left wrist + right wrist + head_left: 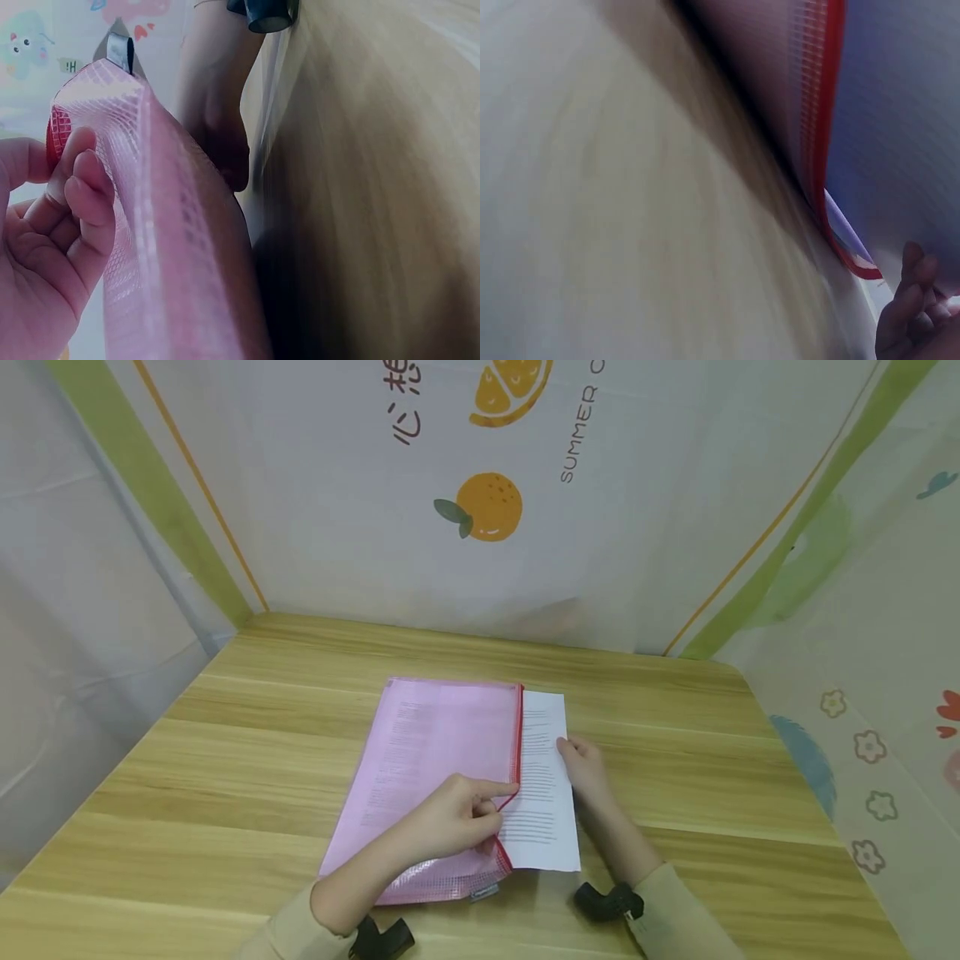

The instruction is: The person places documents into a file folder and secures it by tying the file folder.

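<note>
A pink translucent zip file pouch (pixel 438 735) with a red-edged mouth lies at mid-table, its mouth to the right. White printed sheets (pixel 542 768) stick partway out of that mouth, with more printed lines showing through the pink. My left hand (pixel 459 814) holds the lower part of the red edge, index finger stretched along it, the other fingers curled. My right hand (pixel 587 772) grips the sheets' right edge, thumb on top and fingers underneath. The right wrist view shows the fingers (pixel 904 307) beneath the paper, beside the red edging (pixel 826 112).
A wood-grain table (pixel 247 760) carries everything. White printed cloth (pixel 360 527) hangs behind and along both sides. A black wrist camera mount (pixel 609 902) sits by the right sleeve, another mount (pixel 382 939) by the left. A small grey tag (pixel 484 892) hangs at the pouch's near corner.
</note>
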### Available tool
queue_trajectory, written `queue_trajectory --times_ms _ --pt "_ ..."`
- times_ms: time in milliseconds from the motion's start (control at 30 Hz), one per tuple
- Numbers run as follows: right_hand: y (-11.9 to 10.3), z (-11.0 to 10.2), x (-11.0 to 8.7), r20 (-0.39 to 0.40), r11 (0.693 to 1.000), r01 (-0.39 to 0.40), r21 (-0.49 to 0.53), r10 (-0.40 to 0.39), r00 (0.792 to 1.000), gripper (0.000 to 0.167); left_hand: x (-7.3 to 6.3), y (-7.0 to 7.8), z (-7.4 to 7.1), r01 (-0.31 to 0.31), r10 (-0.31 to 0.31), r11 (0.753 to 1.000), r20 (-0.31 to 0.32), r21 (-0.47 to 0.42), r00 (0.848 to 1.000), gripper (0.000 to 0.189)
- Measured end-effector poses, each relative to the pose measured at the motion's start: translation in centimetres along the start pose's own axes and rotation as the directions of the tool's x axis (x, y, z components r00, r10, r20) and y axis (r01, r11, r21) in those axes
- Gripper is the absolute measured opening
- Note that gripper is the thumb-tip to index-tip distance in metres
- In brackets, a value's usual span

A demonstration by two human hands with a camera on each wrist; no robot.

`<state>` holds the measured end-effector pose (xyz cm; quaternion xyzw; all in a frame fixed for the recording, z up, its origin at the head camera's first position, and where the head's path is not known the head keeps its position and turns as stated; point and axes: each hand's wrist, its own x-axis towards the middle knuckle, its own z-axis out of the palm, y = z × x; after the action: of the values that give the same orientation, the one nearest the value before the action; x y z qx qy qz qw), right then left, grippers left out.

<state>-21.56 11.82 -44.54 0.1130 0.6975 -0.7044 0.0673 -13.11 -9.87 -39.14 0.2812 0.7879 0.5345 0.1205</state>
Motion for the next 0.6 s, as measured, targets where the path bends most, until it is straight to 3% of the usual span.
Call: queue_trajectory --times_ms 300,467,600 --pt "0.3 0.6 0.3 0.012 0.997 0.029 -0.069 -0.028 1.0 0.037 0.1 0.1 0.2 0.001 -0.001 1.0 0.006 0.005 1.0 0.044" --pt "0.3 -0.2 1.0 0.136 0.999 0.01 -0.047 -0.003 0.991 0.04 0.0 0.0 0.7 0.007 -0.007 1.0 -0.01 0.013 1.0 0.045" --pt "-0.2 -1.3 1.3 0.26 0.995 -0.019 -0.098 0.044 0.965 0.039 -0.1 0.4 1.1 0.042 -0.042 0.999 -0.048 -0.003 0.998 0.05"
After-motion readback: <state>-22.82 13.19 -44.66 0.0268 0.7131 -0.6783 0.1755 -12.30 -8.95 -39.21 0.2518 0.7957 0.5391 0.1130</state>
